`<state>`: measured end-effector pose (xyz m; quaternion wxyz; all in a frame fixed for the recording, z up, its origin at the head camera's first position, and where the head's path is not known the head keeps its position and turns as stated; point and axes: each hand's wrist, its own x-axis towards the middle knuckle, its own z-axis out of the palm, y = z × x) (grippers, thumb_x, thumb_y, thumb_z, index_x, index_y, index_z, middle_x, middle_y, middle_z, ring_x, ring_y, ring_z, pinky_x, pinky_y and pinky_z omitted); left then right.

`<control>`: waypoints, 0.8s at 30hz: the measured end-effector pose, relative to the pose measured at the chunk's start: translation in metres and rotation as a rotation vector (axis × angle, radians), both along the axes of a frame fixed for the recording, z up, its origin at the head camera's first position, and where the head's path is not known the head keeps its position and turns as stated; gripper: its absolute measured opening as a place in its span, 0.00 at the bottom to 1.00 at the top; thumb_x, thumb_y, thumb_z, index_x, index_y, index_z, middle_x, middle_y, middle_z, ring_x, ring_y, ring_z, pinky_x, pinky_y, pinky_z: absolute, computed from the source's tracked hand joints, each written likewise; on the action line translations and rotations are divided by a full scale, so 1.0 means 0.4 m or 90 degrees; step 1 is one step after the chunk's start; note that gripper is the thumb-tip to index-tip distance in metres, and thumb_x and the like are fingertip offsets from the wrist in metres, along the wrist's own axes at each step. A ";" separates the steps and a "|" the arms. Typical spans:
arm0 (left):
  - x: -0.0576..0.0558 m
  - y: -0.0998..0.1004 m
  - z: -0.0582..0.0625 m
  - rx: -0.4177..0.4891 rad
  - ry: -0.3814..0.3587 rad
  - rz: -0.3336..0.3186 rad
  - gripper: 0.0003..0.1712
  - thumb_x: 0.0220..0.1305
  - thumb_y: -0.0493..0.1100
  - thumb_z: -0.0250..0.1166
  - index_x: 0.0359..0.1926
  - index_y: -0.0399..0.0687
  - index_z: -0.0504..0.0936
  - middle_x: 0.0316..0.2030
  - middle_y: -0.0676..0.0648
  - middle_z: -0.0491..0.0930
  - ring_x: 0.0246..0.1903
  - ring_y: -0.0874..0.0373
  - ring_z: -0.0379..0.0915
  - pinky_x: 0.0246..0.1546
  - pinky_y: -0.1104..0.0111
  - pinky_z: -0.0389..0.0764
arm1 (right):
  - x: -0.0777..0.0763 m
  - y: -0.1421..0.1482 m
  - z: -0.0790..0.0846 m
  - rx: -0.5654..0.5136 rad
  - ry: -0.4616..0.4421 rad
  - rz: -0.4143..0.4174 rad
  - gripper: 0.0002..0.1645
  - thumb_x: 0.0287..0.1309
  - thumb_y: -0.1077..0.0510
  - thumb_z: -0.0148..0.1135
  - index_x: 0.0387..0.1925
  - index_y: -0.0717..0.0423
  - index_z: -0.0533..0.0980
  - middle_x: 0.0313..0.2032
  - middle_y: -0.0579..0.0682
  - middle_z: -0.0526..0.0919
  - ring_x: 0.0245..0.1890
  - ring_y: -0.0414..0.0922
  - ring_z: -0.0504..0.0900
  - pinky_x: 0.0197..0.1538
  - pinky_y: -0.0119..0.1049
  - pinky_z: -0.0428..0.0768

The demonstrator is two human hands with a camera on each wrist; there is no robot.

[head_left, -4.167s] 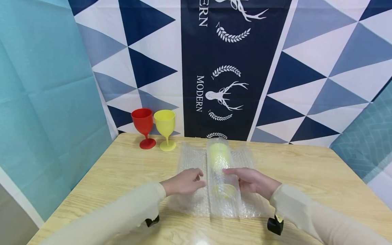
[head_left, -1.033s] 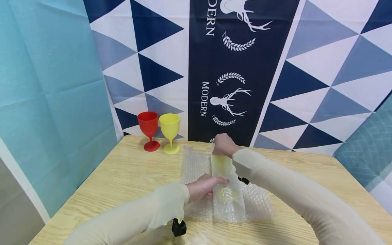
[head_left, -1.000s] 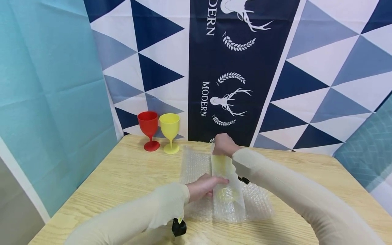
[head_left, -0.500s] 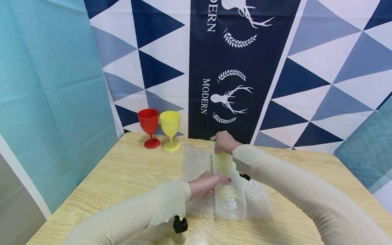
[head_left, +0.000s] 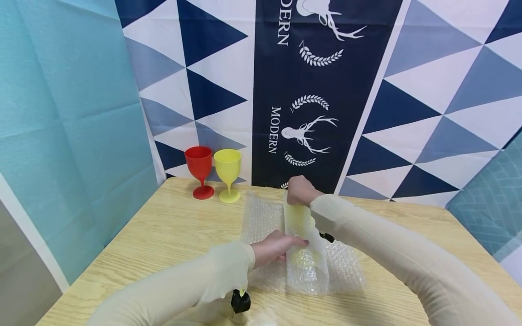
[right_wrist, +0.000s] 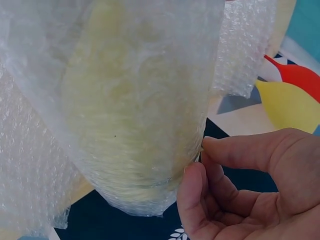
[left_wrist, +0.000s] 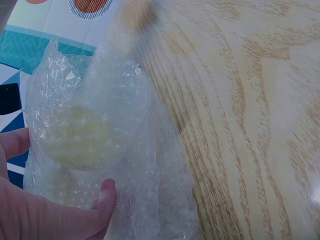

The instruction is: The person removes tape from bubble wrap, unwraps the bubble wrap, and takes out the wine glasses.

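Note:
A yellow goblet (head_left: 305, 259) lies rolled in bubble wrap (head_left: 263, 219) on the table, its colour showing hazily through the layers. My left hand (head_left: 273, 246) holds the middle of the roll, thumb laid across the top. In the left wrist view, the goblet's round foot (left_wrist: 80, 137) shows through the wrap, with thumb and a finger on opposite sides of the roll. At the far end, my right hand (head_left: 301, 190) pinches the wrap's edge; the right wrist view shows thumb and index finger meeting there beside the covered bowl (right_wrist: 125, 135).
An upright red goblet (head_left: 200, 170) and an upright yellow goblet (head_left: 227, 172) stand at the table's back left. Behind the wooden table (head_left: 171, 235) hangs a patterned cloth (head_left: 310, 68). Flat bubble wrap spreads on both sides of the roll.
Since the oldest frame, my right hand has gone from the roll's middle to its far end, and my left hand has moved right onto the roll. Over the last second both hands barely move.

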<state>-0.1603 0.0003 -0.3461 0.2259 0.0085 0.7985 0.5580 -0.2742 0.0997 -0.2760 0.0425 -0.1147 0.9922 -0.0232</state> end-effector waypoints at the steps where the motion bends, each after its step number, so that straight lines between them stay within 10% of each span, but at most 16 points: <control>1: 0.001 -0.001 0.000 -0.002 -0.001 -0.001 0.30 0.53 0.56 0.69 0.50 0.43 0.74 0.40 0.50 0.70 0.39 0.58 0.68 0.42 0.67 0.72 | 0.000 0.001 0.000 -0.006 -0.006 -0.003 0.10 0.47 0.68 0.53 0.16 0.56 0.69 0.20 0.48 0.69 0.17 0.42 0.68 0.16 0.26 0.63; 12: 0.004 -0.002 -0.008 0.007 -0.028 0.010 0.39 0.54 0.57 0.69 0.58 0.36 0.68 0.49 0.45 0.72 0.48 0.55 0.70 0.62 0.52 0.71 | 0.000 0.025 0.012 -0.005 -0.048 0.001 0.20 0.37 0.73 0.49 0.05 0.50 0.58 0.11 0.45 0.58 0.10 0.38 0.60 0.13 0.23 0.57; 24: 0.004 0.001 -0.010 0.000 -0.018 0.028 0.43 0.53 0.57 0.70 0.60 0.34 0.67 0.48 0.45 0.73 0.45 0.54 0.72 0.59 0.54 0.73 | -0.019 0.060 0.024 -0.065 -0.059 -0.007 0.21 0.29 0.70 0.49 0.00 0.45 0.58 0.03 0.38 0.60 0.05 0.32 0.64 0.14 0.21 0.59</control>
